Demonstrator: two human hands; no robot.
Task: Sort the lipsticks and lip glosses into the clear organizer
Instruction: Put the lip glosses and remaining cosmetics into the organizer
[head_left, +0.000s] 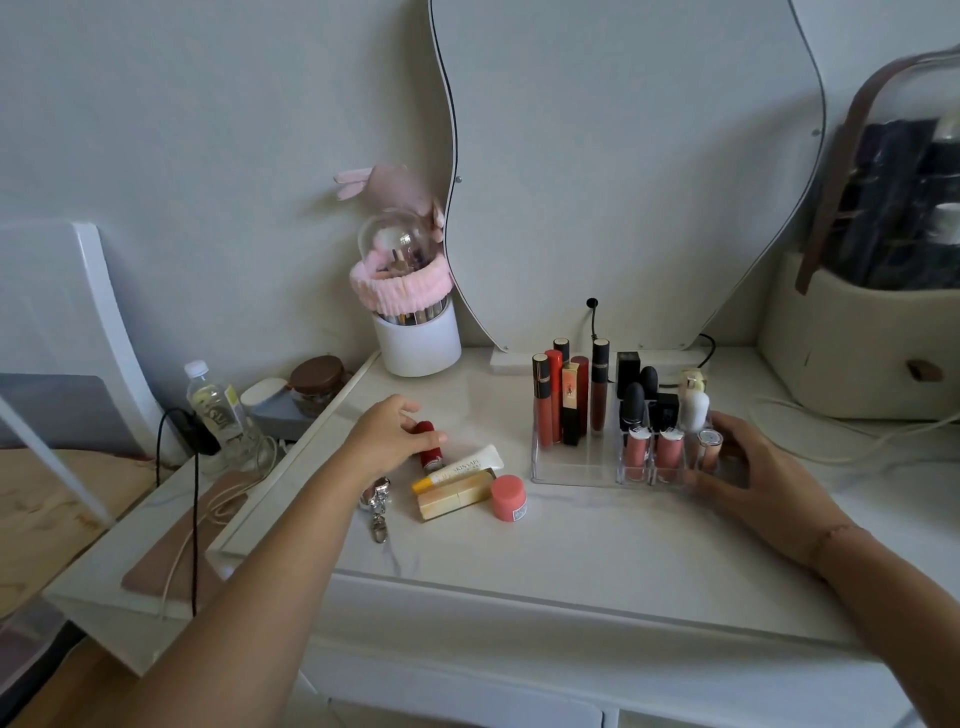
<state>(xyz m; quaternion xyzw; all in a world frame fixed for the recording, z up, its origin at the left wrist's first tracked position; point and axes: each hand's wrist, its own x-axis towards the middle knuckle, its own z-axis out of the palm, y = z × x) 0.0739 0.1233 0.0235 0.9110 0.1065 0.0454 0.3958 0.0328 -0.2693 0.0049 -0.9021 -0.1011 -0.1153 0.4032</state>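
The clear organizer (576, 475) stands on the white vanity top, right of centre. Tall lip glosses (544, 402) fill its back left part, and black and pink lipsticks (635, 452) fill the small right compartments. My right hand (758, 467) rests against the organizer's right side, fingers spread around its corner. My left hand (395, 434) closes on a red lipstick (430, 447) lying on the table. Next to it lie a white tube (467, 465), a gold lipstick (452, 500) and a small pink jar (509, 498).
A silver keychain (378, 506) lies by my left wrist. A white brush holder with a pink headband (415, 332) stands at the back, beside a wavy mirror (623, 156). A beige bag (872, 332) sits far right. A water bottle (215, 405) and cables sit at left.
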